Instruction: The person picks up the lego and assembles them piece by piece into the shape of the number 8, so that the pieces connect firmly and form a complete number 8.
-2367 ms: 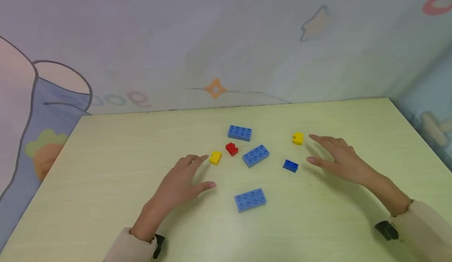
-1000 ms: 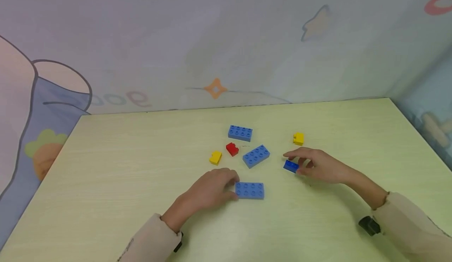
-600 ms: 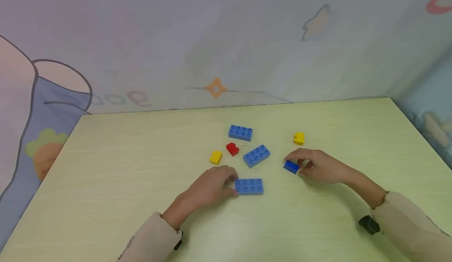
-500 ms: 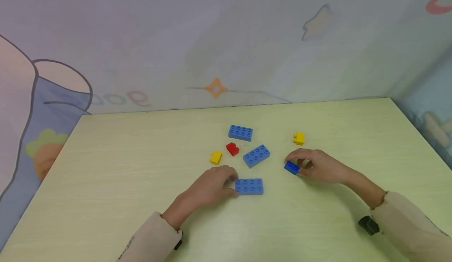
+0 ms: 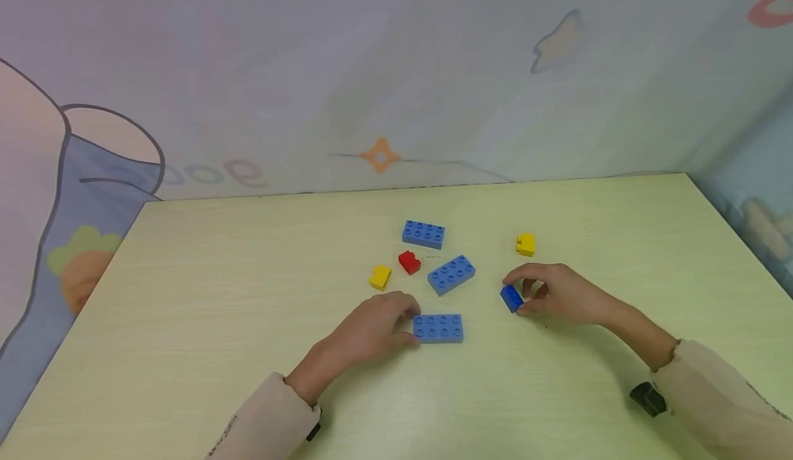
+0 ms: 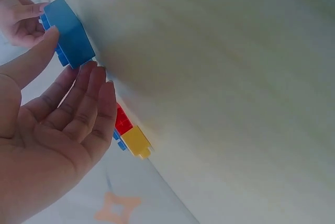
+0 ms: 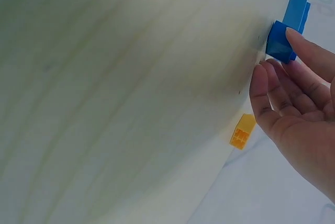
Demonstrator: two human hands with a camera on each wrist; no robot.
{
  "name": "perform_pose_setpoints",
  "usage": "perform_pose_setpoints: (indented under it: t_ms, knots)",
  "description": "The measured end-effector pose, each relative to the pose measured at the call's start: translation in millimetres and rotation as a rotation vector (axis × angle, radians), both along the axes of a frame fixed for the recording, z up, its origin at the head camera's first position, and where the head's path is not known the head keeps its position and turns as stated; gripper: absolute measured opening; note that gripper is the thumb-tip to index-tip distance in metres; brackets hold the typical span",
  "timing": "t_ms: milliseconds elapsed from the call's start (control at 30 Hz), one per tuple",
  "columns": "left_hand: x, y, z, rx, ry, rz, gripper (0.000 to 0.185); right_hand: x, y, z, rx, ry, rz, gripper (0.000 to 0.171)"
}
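My left hand pinches the left end of a light blue building brick, the nearest of the three long ones. In the left wrist view that brick lies between thumb and fingertips. On the right, my right hand holds a small dark blue brick by its two ends, low over or on the table. The right wrist view has the small brick between thumb and fingers. Another light blue brick lies slanted between the hands, and a third light blue brick is farther back.
Beyond the left hand lie a yellow brick and a red brick. A second yellow brick lies behind the right hand. The pale wooden table meets a printed backdrop at its far edge.
Both hands moved in from open poses and took hold of bricks. The near light blue brick has been squared up and shifted slightly away. The dark blue brick has turned clockwise in the right hand.
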State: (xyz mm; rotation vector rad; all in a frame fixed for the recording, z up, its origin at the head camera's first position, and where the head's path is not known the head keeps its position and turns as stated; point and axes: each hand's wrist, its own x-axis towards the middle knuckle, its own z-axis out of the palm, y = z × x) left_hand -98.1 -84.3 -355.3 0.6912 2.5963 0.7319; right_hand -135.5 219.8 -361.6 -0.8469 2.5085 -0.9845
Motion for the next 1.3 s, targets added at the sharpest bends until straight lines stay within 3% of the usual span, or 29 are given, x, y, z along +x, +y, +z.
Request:
perform_pose_setpoints:
  t_ms: [400, 933, 1300]
  knots:
    - [1.2, 1, -0.2, -0.009, 0.012, 0.001, 0.031, 5.3, -8, 1.3, -0.021, -0.024, -0.027, 0.031]
    - [-1.1, 2, -1.7, 0.007, -0.012, 0.014, 0.029, 24.1, -57, 11.8, -0.096, 0.005, 0.063, 0.029]
    - [-1.7, 3, -1.3, 0.002, -0.019, 0.019, 0.029, 31.4, -71, 10.0, -0.065, 0.027, 0.029, 0.027]
